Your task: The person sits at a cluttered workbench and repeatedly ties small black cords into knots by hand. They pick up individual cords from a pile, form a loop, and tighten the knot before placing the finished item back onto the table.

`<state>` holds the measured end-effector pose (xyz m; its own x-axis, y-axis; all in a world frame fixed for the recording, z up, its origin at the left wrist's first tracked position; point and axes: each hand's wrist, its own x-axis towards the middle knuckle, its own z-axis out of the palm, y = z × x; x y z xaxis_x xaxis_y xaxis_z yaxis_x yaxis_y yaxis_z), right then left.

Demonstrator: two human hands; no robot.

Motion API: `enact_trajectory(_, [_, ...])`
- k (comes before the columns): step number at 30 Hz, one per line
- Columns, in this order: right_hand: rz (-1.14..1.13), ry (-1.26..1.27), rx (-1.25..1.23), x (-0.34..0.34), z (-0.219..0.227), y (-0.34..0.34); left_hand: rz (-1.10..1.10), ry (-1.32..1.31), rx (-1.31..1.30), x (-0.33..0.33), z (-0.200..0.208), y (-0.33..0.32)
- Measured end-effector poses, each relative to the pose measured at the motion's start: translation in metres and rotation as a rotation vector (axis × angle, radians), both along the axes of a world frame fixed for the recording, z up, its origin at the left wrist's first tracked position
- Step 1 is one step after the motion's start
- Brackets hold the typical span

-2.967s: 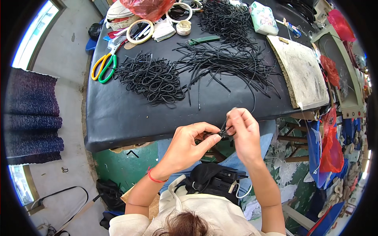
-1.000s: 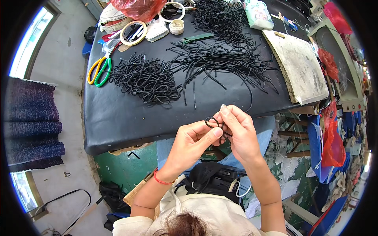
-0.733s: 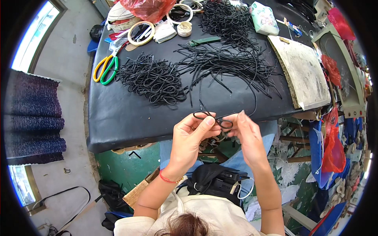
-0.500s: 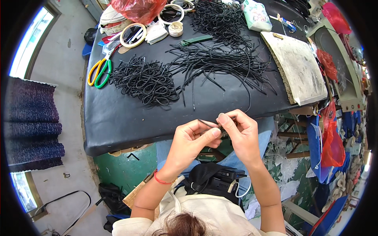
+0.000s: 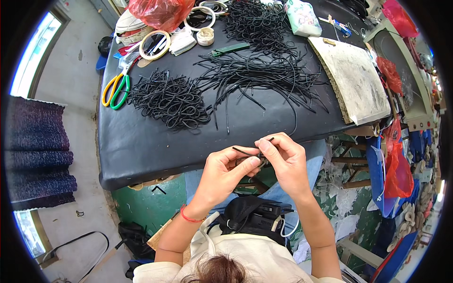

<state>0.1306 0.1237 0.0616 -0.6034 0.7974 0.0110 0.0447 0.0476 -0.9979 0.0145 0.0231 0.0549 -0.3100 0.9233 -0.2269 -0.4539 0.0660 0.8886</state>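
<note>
L hand point(image 5: 221, 173) & R hand point(image 5: 287, 162) pinch thin, round blk cord point(image 5: 241, 151), ends poking out

no readable words or numbers, printed pattern and green marks on a white and pale-green package point(image 5: 303, 19) (lettering too small to make out), small blue-and-white item point(image 5: 343, 29) near it, likewise unreadable
</note>
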Motion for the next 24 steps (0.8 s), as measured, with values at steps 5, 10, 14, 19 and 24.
enact_trajectory(5, [-0.079,-0.122,0.183,-0.002,-0.002,0.001,-0.066,0.202,-0.071,0.002,0.006,-0.001])
enact_trajectory(10, [-0.040,-0.181,0.024,-0.001,0.002,0.004,-0.077,0.059,-0.065,0.001,0.000,-0.005])
enact_trajectory(14, [0.075,-0.043,-0.303,0.002,0.020,0.011,-0.034,-0.020,-0.067,-0.019,0.003,0.000])
enact_trajectory(19, [0.123,-0.113,-0.133,0.001,0.006,-0.003,-0.075,0.021,-0.122,-0.021,0.003,0.003])
enact_trajectory(24, [-0.070,-0.210,0.041,-0.007,-0.002,-0.004,0.172,0.422,-0.062,0.006,0.007,0.007])
